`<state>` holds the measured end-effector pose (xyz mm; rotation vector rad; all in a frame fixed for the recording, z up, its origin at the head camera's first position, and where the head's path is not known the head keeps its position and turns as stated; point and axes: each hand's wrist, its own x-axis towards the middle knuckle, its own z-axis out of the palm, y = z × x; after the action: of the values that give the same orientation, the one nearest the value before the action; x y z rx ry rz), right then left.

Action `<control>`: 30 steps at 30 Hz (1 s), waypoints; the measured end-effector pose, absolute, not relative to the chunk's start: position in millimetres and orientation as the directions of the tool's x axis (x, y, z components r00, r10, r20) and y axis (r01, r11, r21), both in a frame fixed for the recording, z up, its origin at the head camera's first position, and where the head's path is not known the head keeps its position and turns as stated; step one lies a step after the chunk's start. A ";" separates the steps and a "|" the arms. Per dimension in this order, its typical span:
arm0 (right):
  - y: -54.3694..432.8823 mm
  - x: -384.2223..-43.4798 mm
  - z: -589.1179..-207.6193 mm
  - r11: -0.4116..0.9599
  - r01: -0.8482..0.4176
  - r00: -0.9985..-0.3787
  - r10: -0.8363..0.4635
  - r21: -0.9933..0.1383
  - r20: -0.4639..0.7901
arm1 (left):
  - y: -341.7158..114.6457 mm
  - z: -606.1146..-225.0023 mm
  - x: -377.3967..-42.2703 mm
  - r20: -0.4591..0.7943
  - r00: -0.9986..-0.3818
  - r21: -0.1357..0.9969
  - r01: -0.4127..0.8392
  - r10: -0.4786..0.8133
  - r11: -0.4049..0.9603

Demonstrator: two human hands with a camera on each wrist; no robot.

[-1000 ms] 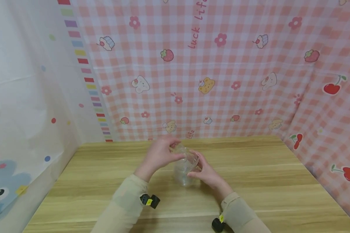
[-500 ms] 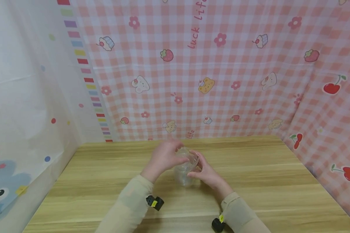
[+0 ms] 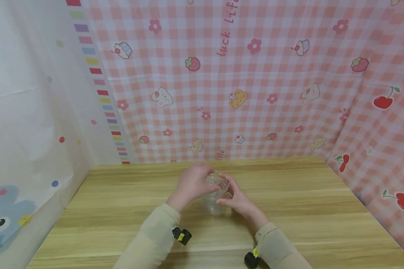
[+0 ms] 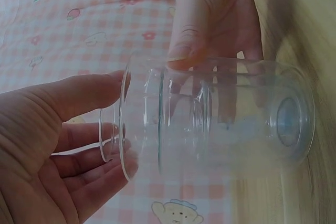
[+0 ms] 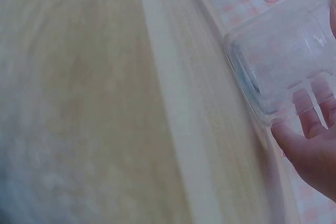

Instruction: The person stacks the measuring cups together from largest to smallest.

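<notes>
A clear glass jar (image 3: 211, 206) stands upright on the wooden tabletop, between the two hands. My left hand (image 3: 192, 185) is at the jar's top. In the left wrist view, its thumb and fingers pinch the wide rim of a clear glass lid (image 4: 137, 106), whose narrower part shows inside the jar's mouth. My right hand (image 3: 238, 198) grips the upper side of the jar, thumb on the near side and fingers behind the glass. The right wrist view shows the right hand (image 5: 315, 153) curved about the jar's wall, partly cut off by the frame.
The wooden table (image 3: 121, 209) spreads around the jar. A pink checked cloth (image 3: 256, 119) hangs along its back edge and right side, and a white printed cloth (image 3: 37, 123) on the left. Black wrist cameras (image 3: 182, 236) sit at both cuffs.
My left hand has moved right and slightly down, bringing the glass lid from above the jar's left side into its mouth. The right hand and the jar have stayed in place.
</notes>
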<state>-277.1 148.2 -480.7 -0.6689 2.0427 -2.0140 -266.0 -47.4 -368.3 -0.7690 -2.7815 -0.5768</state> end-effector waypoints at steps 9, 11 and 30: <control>148.1 -277.2 -480.9 -0.029 -0.178 -0.879 -0.444 -0.984 0.173 | -43.4 -371.4 -268.1 0.263 -0.849 0.303 0.524 0.459 0.796; 148.1 -277.3 -481.0 -0.024 -0.175 -0.881 -0.443 -0.984 0.167 | -42.3 -371.6 -267.9 0.258 -0.849 0.295 0.523 0.460 0.800; 148.7 -278.4 -482.7 -0.038 -0.180 -0.876 -0.448 -0.983 0.177 | -33.4 -367.1 -267.6 0.155 -0.878 0.265 0.478 0.452 0.837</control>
<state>-278.4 148.7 -482.7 -0.6765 2.0316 -2.0209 -267.6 -33.4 -367.1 -0.7430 -2.9287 -0.4566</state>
